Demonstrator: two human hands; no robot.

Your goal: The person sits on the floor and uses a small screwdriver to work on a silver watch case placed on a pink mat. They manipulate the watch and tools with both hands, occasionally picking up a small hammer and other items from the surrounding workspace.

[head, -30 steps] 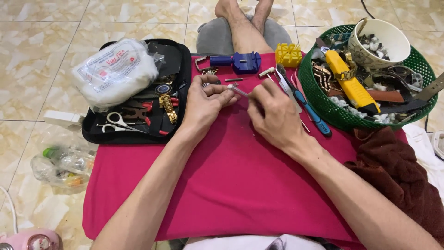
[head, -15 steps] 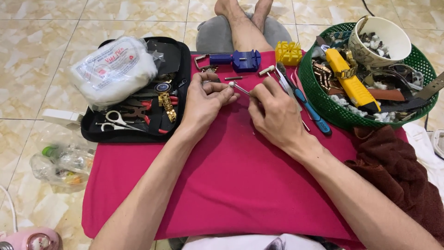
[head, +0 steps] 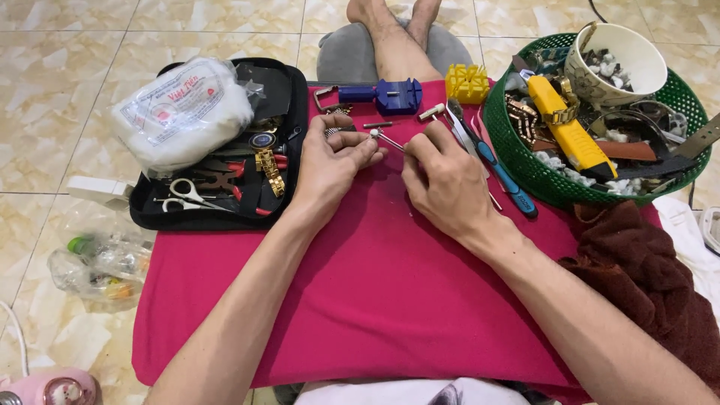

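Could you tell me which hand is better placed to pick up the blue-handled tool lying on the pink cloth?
Right, probably. The right hand lies just beside the blue-handled tool, while the left hand pinches a small metal part farther away.

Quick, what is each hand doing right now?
Left hand: closed, pinching a small metal piece.
Right hand: closed on a thin metal tool.

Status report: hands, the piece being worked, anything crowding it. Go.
Left hand pinching a small metal watch-band piece. Right hand holds a thin metal pin tool against it. Loose metal pin and blue plastic link-remover block lie just beyond.
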